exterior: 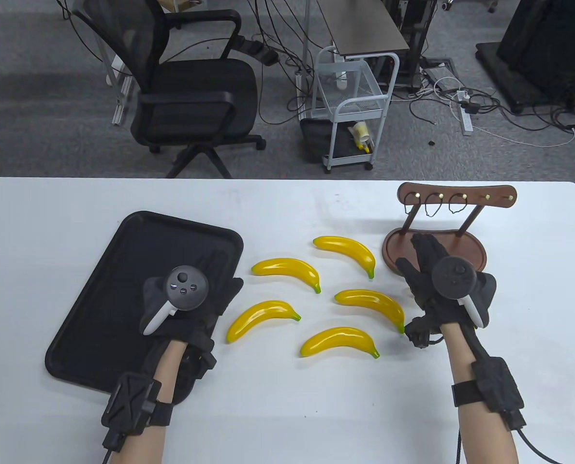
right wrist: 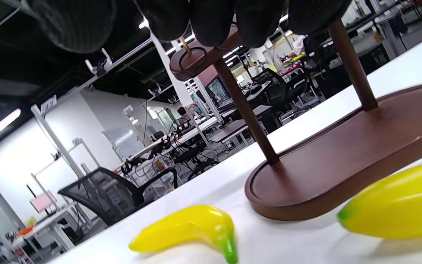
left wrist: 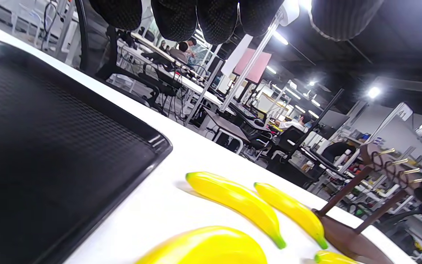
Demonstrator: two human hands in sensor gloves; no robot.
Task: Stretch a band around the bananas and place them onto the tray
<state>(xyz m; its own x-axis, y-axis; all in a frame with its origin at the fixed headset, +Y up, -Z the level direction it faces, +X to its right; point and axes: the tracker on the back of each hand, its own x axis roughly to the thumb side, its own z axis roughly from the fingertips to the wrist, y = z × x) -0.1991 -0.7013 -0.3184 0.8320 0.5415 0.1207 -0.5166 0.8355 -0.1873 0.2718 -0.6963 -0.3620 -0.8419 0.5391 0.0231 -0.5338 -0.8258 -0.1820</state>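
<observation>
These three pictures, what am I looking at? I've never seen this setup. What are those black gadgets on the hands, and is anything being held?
They are a person's gloved hands, each with a tracker strapped on its back. The table view looks down; the other two come from wrist cameras. The left hand hangs over a black tray, the right hand reaches toward a wooden rack where bands hang. Five yellow bananas lie loose on the white table. Neither hand holds anything.
</observation>
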